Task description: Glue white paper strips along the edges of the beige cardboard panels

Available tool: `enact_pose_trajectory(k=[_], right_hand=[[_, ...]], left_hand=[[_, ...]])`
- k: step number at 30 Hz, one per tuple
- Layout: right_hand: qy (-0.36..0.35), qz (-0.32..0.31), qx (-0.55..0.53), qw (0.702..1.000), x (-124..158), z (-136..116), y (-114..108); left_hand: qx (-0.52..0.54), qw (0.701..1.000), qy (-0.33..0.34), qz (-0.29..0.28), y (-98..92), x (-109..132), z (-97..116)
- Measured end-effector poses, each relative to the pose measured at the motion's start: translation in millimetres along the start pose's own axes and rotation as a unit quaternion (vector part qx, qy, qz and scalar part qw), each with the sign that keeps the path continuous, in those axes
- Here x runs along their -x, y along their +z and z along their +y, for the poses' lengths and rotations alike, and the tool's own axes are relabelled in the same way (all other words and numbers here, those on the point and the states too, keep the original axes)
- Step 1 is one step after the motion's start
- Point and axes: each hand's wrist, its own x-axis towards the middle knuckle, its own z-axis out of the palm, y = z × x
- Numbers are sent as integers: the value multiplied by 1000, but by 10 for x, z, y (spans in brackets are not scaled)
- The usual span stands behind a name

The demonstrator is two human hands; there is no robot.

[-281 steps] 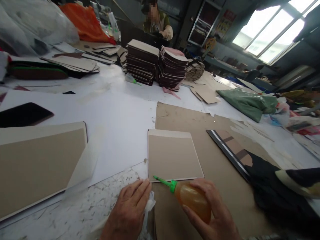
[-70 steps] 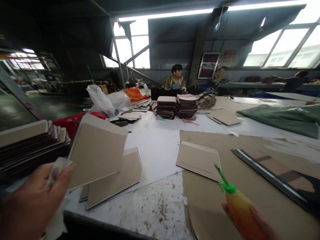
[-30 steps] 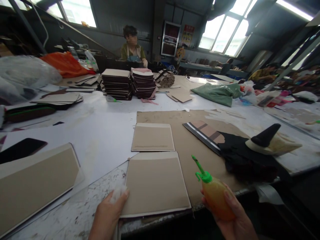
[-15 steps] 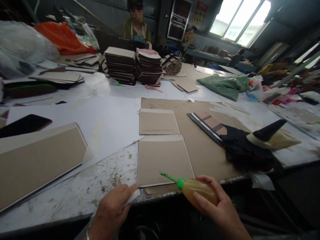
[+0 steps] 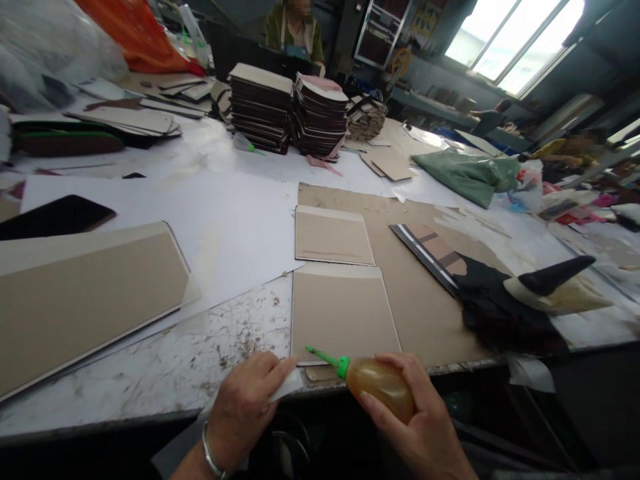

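Note:
My right hand (image 5: 417, 427) grips an amber glue bottle (image 5: 377, 387) with a green nozzle (image 5: 327, 360). The nozzle tip touches the near edge of a tan card panel (image 5: 343, 310) lying at the table's front edge. My left hand (image 5: 247, 407) is closed on a white cloth (image 5: 285, 385) just left of that edge, beside the panel's near corner. A second, smaller tan panel (image 5: 333, 235) lies right behind the first.
A long tan board (image 5: 85, 293) lies at left, with a black phone (image 5: 53, 217) behind it. Stacks of dark panels (image 5: 287, 110) stand at the back, where a person sits. A black cloth and horn-shaped object (image 5: 530, 300) lie at right, beside a striped strip (image 5: 425, 250).
A tan panel taken from the left now lies at the table's front edge. My right hand has brought the bottle down, nozzle on its near edge, and my left hand sits beside it.

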Motion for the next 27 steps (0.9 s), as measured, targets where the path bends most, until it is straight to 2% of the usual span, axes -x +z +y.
enact_pose_trajectory(k=[14, 27], right_hand=[[-38, -12, 18, 999, -14, -50, 30], [-26, -25, 1, 999, -40, -125, 27]], left_hand=[[-12, 1000, 11, 9, 11, 1, -13], [-19, 1000, 16, 9, 9, 15, -10]])
